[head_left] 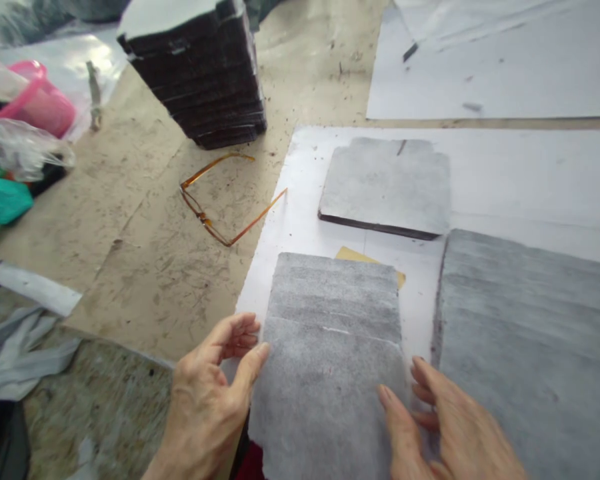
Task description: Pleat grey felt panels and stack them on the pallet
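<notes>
Overlapping grey, felt-like sheets point(325, 400) lie in front of me, their near end running out of the bottom of the view. A crosswise edge shows where one sheet ends on another. At the left edge is my left hand point(213, 387), thumb tip at the border and fingers loosely bent beside it. My right hand point(443, 427) is at the right edge, thumb over the top sheet and fingers apart from it. Neither hand is closed around anything. A yellow piece point(367, 255) sticks out from under the far end.
A dark-edged grey stack point(385, 187) lies beyond on white board point(520, 173). More grey sheets point(525, 347) spread at right. Brown-framed glasses point(205, 220), a tall dark stack point(205, 80) and a pink basket point(50, 107) are to the left. The table edge point(125, 343) is near left.
</notes>
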{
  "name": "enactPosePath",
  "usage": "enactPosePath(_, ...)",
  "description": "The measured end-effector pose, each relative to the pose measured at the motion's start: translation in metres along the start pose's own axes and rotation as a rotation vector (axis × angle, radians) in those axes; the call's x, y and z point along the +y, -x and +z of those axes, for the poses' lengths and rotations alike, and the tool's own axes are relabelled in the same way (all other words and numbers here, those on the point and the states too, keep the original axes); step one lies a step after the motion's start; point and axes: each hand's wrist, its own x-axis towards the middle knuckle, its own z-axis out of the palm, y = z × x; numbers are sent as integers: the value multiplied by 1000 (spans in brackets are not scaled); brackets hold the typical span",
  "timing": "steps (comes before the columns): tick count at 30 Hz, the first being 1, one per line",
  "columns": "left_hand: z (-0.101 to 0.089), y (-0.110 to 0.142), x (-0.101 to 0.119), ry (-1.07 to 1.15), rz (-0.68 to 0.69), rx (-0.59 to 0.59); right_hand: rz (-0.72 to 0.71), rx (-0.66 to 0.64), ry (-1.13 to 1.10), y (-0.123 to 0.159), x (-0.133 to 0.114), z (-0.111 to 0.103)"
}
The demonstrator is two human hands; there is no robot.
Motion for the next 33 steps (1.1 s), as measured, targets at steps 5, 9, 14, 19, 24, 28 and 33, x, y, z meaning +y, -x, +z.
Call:
enactPosePath(5,3,-17,13,-212,148,49,105,-13,-51,-22,-1,-4)
enactPosePath(9,11,-41,35,-314,357,38,142,12,-171,-51,5,-4)
enactPosePath(14,18,-72,52,-439,565,-50,19,-36,-256,-83,24,8)
enactPosePath(19,16,-83,61,-472,454,-169,-37,-152,-314,-97,33,24)
enactPosePath(24,15,-85,68,-475,288,-271,-45,-207,-328,-104,34,28)
enactPosePath(28,8,-82,61,-465,305,-301,2,-254,-371,-107,34,29)
enactPosePath(33,-7,-58,40,-428,253,-390,55,-304,-414,-107,33,28)
